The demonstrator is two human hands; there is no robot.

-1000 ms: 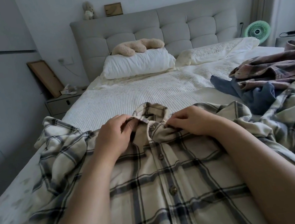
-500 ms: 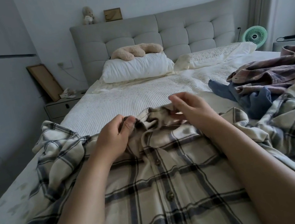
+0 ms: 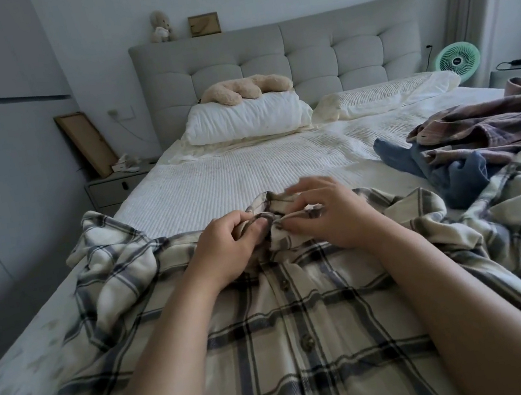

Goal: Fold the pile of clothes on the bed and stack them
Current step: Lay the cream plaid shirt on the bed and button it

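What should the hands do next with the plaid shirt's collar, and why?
Probably flatten the collar and let go. Both the left hand and right hand pinch its bunched cloth, while the plaid shirt lies buttoned, front up on the bed, its sleeves crumpled out to the sides, not yet folded.

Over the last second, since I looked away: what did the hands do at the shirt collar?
The right hand lifted off the collar, then came back down to pinch it again. The left hand kept its grip on the collar's left side. The plaid shirt stayed spread flat; the clothes pile is untouched.
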